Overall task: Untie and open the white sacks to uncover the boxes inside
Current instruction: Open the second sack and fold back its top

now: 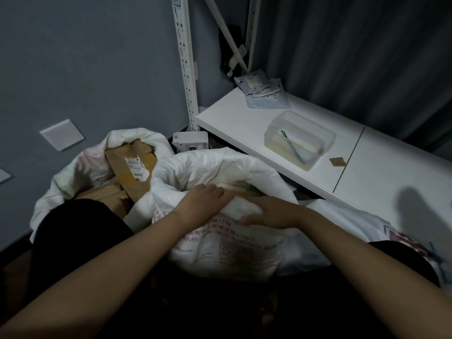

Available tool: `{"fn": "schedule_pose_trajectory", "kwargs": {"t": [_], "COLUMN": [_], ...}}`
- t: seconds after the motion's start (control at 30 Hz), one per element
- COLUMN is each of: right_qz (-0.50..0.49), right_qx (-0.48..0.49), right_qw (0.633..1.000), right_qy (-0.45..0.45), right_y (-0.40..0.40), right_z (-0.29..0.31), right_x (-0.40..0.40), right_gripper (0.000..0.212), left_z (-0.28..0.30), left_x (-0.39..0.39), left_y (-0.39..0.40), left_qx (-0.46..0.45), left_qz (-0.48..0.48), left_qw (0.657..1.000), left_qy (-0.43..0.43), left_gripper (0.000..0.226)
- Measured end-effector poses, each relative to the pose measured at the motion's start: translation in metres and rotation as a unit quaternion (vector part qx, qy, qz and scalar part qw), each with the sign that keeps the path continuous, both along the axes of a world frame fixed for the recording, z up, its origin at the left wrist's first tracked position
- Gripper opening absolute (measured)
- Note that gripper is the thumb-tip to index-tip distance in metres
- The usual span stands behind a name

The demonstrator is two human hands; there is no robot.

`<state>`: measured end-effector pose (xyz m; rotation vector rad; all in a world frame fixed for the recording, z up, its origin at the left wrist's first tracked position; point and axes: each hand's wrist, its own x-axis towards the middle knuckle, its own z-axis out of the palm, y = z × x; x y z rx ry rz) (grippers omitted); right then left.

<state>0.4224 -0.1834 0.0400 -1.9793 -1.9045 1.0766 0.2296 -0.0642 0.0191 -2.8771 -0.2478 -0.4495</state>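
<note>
— Under both sets of fingers, what lies there?
— A white woven plastic sack with red printing (pixel 220 243), mouth open. The left hand (pixel 203 201) lies flat on its folded rim, fingers (pixel 215 189) straight and together. The right hand (pixel 271 212) presses the rim just beside it, fingers (pixel 249 220) extended, gripping nothing.
— Anything beyond the fingertips?
— Inside the mouth, just past them, a pale tan edge shows; I cannot tell what it is.
— And to the left of the left fingers?
— A second white sack (pixel 80 167), already open, with brown cardboard boxes (pixel 129 167) exposed inside, one bearing a white label.
— To the right?
— A low white shelf (pixel 244 123) carrying a clear plastic tub (pixel 299 140), well apart from the right fingers, with flat packets (pixel 261 91) at its far end.
</note>
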Motion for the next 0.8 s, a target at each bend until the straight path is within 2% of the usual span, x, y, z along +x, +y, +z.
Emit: {"fn": "schedule_pose_trajectory", "kwargs": {"t": [0.03, 0.07, 0.1, 0.13, 0.17, 0.23, 0.27, 0.3, 0.33, 0.37, 0.4, 0.43, 0.47, 0.53, 0.57, 0.63, 0.67, 0.7, 0.73, 0.8], "right_qz": [0.004, 0.008, 0.008, -0.004, -0.006, 0.011, 0.006, -0.031, -0.077, -0.109, -0.114, -0.103, -0.096, -0.070, -0.055, -0.030, -0.028, -0.035, -0.046, -0.066], "right_qx": [0.021, 0.065, 0.124, 0.188, 0.202, 0.240, 0.235, 0.208, 0.124, 0.068, 0.049, 0.063, 0.097, 0.175, 0.231, 0.304, 0.309, 0.311, 0.297, 0.243], "right_qw": [1.000, 0.997, 0.989, 0.975, 0.970, 0.953, 0.959, 0.974, 0.989, 0.985, 0.980, 0.981, 0.984, 0.981, 0.961, 0.921, 0.912, 0.904, 0.911, 0.948], "right_qy": [-0.005, -0.032, -0.080, -0.121, -0.133, -0.187, -0.159, -0.085, 0.031, 0.113, 0.154, 0.150, 0.117, -0.038, -0.140, -0.240, -0.268, -0.291, -0.282, -0.197], "right_y": [0.001, -0.001, -0.003, -0.009, -0.016, -0.029, -0.035, -0.039, -0.042, -0.042, -0.041, -0.039, -0.037, -0.039, -0.038, -0.047, -0.050, -0.054, -0.058, -0.068], "right_z": [-0.008, -0.015, -0.022, -0.028, -0.032, -0.039, -0.043, -0.041, -0.034, -0.033, -0.030, -0.030, -0.028, -0.030, -0.034, -0.048, -0.051, -0.056, -0.060, -0.061], "right_x": [-0.005, -0.010, -0.016, -0.022, -0.030, -0.042, -0.046, -0.049, -0.051, -0.051, -0.051, -0.052, -0.057, -0.067, -0.070, -0.078, -0.083, -0.087, -0.091, -0.098], "right_gripper": [0.062, 0.051, 0.042, 0.037, 0.037, 0.043, 0.051, 0.063, 0.078, 0.083, 0.071, 0.049, 0.034, 0.031, 0.028, 0.022, 0.018, 0.017, 0.021, 0.033], "left_z": [0.001, 0.004, 0.011, 0.012, 0.016, 0.014, 0.010, 0.003, -0.003, -0.011, -0.015, -0.021, -0.024, -0.024, -0.021, -0.014, -0.014, -0.016, -0.019, -0.032], "left_x": [-0.003, -0.006, -0.007, -0.007, -0.005, -0.002, -0.003, -0.004, -0.006, -0.010, -0.014, -0.019, -0.026, -0.034, -0.035, -0.033, -0.029, -0.026, -0.023, -0.024], "left_y": [0.001, 0.000, -0.003, -0.004, -0.006, -0.007, -0.008, -0.009, -0.012, -0.015, -0.019, -0.021, -0.021, -0.017, -0.015, -0.014, -0.016, -0.021, -0.025, -0.032], "left_qx": [-0.063, -0.168, -0.284, -0.343, -0.355, -0.252, -0.165, -0.068, -0.009, 0.031, 0.031, 0.032, -0.007, -0.141, -0.211, -0.284, -0.264, -0.200, -0.129, -0.063], "left_qz": [0.031, 0.075, 0.125, 0.152, 0.168, 0.143, 0.113, 0.071, 0.041, 0.006, -0.003, -0.017, -0.007, 0.018, 0.037, 0.075, 0.076, 0.062, 0.039, 0.004], "left_qw": [0.996, 0.974, 0.931, 0.900, 0.890, 0.921, 0.950, 0.977, 0.987, 0.993, 0.994, 0.994, 0.993, 0.975, 0.958, 0.933, 0.936, 0.951, 0.969, 0.989], "left_qy": [0.053, 0.130, 0.192, 0.220, 0.234, 0.259, 0.239, 0.190, 0.153, 0.110, 0.107, 0.100, 0.120, 0.169, 0.189, 0.208, 0.222, 0.228, 0.205, 0.136], "left_gripper": [0.076, 0.084, 0.088, 0.086, 0.075, 0.042, 0.031, 0.024, 0.018, 0.015, 0.018, 0.024, 0.029, 0.060, 0.073, 0.076, 0.064, 0.048, 0.034, 0.020]}}
